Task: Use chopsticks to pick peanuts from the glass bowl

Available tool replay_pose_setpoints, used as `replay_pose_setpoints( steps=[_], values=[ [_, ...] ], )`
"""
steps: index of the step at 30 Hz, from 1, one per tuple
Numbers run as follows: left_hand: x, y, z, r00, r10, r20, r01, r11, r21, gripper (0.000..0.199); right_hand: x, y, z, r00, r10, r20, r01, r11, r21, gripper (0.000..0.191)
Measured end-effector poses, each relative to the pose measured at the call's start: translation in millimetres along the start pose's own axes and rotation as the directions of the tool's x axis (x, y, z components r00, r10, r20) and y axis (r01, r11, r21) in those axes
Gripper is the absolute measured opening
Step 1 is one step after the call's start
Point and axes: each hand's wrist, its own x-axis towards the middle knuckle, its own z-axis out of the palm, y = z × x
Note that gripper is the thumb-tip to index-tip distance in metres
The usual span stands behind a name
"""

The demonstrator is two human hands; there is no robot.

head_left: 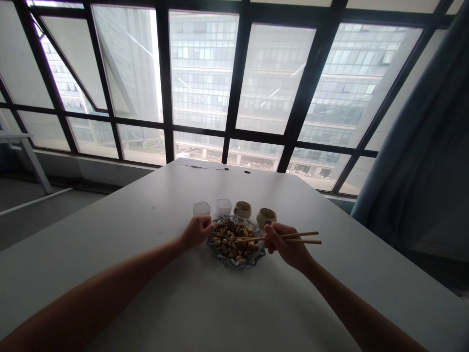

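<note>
A scalloped clear glass bowl (237, 264) stands on the white table, filled with brown and tan nuts (231, 249) that look like they are in their shells. My left hand (198, 230) is closed at the bowl's left rim, thumb against the edge. In my right hand (284, 239) is a pair of wooden chopsticks (302, 238), held across the bowl's right side. Their tips reach in among the nuts. Just behind the bowl are two small clear plastic cups (201, 209) and two yellowish ceramic cups (243, 209) with dark markings. What the cups hold is not visible.
The white table (157, 288) stretches away towards large dark-framed windows (203, 73). Sheets of paper (205, 165) lie at its far end, near dark round spots. A blue curtain (414, 132) hangs on the right. Another table's leg (36, 164) shows at left.
</note>
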Motion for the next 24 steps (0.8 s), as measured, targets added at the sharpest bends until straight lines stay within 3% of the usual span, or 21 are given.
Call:
replay_pose_setpoints(
  steps=[6,12,18,24],
  values=[
    [3.7,-6.8,-0.2,0.992,-0.069,0.105,0.076,0.995,-0.065,0.047,2.1,7.8,6.7,0.978,0.052,-0.203,-0.023,0.99,0.142,0.055],
    [6.7,-9.1,-3.6,0.98,-0.065,0.19,0.086,0.991,-0.103,0.052,0.5,4.5,13.8,0.991,0.091,-0.095,-0.075,0.983,0.165,0.057],
    [7.9,-10.7,-5.0,0.971,-0.059,0.231,0.085,0.991,-0.107,0.051,3.1,-0.9,6.0,0.981,0.036,-0.192,-0.008,0.989,0.146,0.054],
    [7.7,-9.8,-8.8,0.964,-0.026,0.266,0.059,0.992,-0.115,0.048,3.6,1.0,12.9,0.978,0.093,-0.185,-0.068,0.988,0.139,0.057]
  ],
)
